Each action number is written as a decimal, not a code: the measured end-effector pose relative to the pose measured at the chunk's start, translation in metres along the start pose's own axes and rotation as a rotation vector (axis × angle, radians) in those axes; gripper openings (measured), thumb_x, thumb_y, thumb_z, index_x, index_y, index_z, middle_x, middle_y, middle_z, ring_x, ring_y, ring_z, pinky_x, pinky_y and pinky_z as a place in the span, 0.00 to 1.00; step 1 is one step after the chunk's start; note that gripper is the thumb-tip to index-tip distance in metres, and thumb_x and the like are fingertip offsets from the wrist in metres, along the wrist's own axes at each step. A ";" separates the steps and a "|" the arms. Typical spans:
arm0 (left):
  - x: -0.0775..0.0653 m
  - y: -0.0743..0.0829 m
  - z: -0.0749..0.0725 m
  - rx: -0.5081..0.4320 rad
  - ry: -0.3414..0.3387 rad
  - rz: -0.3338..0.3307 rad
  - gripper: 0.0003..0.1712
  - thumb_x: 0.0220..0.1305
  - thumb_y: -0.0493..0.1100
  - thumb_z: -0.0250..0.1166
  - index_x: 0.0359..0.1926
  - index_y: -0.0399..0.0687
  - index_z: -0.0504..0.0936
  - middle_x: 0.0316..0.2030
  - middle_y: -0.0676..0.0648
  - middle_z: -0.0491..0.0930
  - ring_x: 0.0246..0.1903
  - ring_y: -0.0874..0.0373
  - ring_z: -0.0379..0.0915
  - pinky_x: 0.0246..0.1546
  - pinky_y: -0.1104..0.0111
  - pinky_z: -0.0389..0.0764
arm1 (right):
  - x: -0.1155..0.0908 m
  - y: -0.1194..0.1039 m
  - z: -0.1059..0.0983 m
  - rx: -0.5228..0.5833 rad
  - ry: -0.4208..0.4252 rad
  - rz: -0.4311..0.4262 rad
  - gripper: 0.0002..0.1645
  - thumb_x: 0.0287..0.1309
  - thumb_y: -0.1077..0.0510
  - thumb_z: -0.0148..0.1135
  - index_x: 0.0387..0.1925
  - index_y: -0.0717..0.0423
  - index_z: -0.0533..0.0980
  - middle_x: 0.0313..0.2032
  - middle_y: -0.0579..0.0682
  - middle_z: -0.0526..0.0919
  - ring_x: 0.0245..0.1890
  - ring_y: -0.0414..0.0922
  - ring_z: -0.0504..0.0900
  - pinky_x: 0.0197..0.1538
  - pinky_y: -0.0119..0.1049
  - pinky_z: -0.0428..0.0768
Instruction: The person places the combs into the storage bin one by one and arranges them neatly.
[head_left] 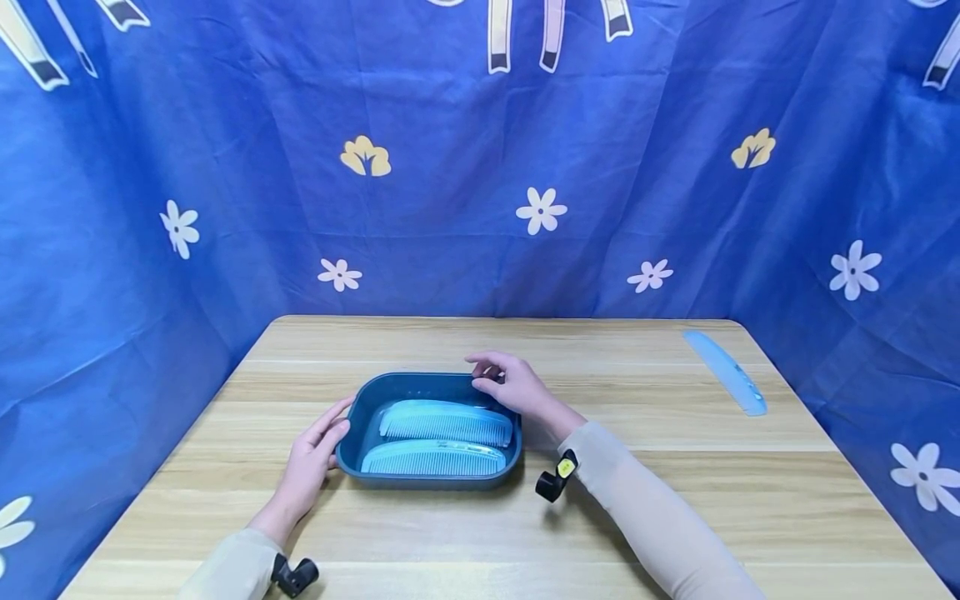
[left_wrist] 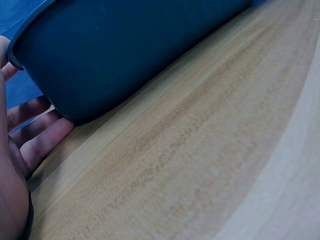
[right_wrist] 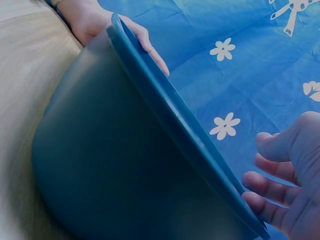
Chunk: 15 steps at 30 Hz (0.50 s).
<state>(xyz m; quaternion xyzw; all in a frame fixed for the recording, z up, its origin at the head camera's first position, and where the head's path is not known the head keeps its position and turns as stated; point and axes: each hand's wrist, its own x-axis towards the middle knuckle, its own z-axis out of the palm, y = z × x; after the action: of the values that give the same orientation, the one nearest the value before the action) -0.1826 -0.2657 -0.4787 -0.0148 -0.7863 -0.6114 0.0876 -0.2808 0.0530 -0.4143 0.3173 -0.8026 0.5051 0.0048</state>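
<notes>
A dark teal plastic basin point(head_left: 427, 482) sits on the table with two light blue combs in it, a rear comb point(head_left: 446, 421) and a front comb point(head_left: 433, 458), teeth toward the near side. My left hand point(head_left: 303, 467) rests against the basin's left end, fingers spread along the rim and outer wall. In the left wrist view, several fingers point(left_wrist: 47, 142) touch the wall low down, close to the tabletop. At the far right corner, my right hand point(head_left: 517, 387) hovers with loosely bent fingers. Its lower fingertips point(right_wrist: 252, 200) are right at the rim, with the thumb apart.
Another light blue comb point(head_left: 723, 371) lies slanted near the right edge of the wooden table point(head_left: 480, 550). Blue cloth point(head_left: 450, 208) with flowers and animal legs hangs behind and at both sides. Each wrist wears a small black camera point(head_left: 551, 485).
</notes>
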 end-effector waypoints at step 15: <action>0.000 -0.001 -0.001 0.012 -0.005 -0.002 0.28 0.70 0.54 0.50 0.68 0.54 0.63 0.54 0.39 0.68 0.42 0.64 0.75 0.36 0.69 0.81 | -0.011 -0.007 -0.018 0.122 0.114 -0.004 0.22 0.56 0.70 0.59 0.54 0.67 0.71 0.38 0.62 0.79 0.36 0.55 0.78 0.35 0.34 0.77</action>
<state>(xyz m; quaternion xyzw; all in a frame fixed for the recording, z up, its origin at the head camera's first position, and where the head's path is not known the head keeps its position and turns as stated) -0.1830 -0.2668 -0.4790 -0.0150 -0.7903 -0.6066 0.0849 -0.2744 0.0715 -0.4034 0.2892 -0.7683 0.5701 0.0321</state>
